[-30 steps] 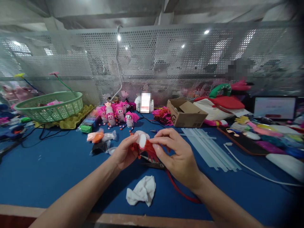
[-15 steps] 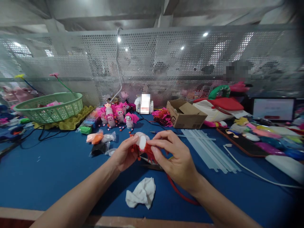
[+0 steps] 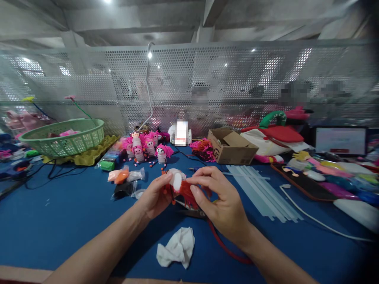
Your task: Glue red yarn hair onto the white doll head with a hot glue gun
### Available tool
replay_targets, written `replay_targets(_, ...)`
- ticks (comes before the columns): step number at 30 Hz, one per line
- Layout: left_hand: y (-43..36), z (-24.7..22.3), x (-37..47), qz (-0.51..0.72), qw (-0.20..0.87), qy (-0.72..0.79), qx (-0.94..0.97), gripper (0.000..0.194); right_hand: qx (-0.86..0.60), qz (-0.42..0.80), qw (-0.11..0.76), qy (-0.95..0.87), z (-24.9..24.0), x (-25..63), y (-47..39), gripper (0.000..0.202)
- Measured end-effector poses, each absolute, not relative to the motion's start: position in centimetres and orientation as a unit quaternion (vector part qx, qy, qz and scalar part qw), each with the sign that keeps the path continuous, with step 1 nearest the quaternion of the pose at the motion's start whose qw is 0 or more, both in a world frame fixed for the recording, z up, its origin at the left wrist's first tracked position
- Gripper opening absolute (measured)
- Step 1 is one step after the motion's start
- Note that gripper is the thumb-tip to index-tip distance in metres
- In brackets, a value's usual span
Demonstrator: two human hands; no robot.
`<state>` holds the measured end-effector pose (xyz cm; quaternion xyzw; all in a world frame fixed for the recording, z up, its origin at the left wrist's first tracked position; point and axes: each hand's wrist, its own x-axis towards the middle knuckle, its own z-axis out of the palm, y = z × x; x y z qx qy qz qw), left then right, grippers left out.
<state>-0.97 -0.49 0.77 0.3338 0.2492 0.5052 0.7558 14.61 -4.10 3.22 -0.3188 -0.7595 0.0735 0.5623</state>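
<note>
A small doll (image 3: 177, 181) with a white oval face-like patch, red yarn hair and thin limbs tipped with orange beads is between my two hands. My left hand (image 3: 155, 193) is closed round its left side, thumb on top near the white patch. My right hand (image 3: 220, 197) pinches at the red yarn hair (image 3: 189, 192) on the doll's right, thumb and forefinger close together. Below the doll lie scissors (image 3: 194, 213), partly hidden by my right hand. A crumpled white tissue (image 3: 177, 248) rests nearer me on the blue tabletop (image 3: 127, 244).
Several pink-haired dolls (image 3: 149, 146) stand behind, left of a cardboard box (image 3: 232, 146). Translucent glue sticks (image 3: 260, 193) lie to the right, beside a white cable (image 3: 314, 225). Bagged clay (image 3: 122, 175) and a green basket (image 3: 65, 138) are on the left.
The whole view has tilted up slightly, so things sit lower in the picture. Both hands keep their hold on the doll, with only slight finger movement at the hair.
</note>
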Motion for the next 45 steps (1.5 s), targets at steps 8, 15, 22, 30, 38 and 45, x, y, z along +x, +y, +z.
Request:
replay_targets(8, -0.6, 0.7, -1.0, 0.509, 0.758, 0.247, 0.325, 0.023, -0.313, 0.057, 0.557, -0.767, 3.1, 14.5, -3.9, 0.019)
replay_targets(15, -0.5, 0.7, -1.1, 0.510, 0.758, 0.241, 0.329, 0.023, -0.309, 0.055, 0.562, -0.765, 3.2, 14.5, -4.4, 0.018)
replay_targets(22, -1.2, 1.0, -1.6, 0.473, 0.769, 0.185, 0.388, 0.042, -0.438, 0.247, 0.570, -0.649, 3.0, 15.5, -2.5, 0.023)
replay_targets(30, -1.7, 1.2, -1.7, 0.427, 0.764, 0.153, 0.460, 0.048, -0.461, 0.464, 0.538, -0.532, 2.2, 14.9, -1.2, 0.037)
replay_targets(38, -1.8, 1.1, -1.9, 0.383, 0.772, 0.150, 0.485, 0.047, -0.415, 0.645, 0.441, -0.466, 1.6, 14.3, -1.2, 0.038)
replay_targets(45, -1.7, 0.9, -1.9, 0.343, 0.781, 0.168, 0.493, 0.046, -0.401, 0.662, 0.455, -0.441, 1.5, 13.8, -1.3, 0.031)
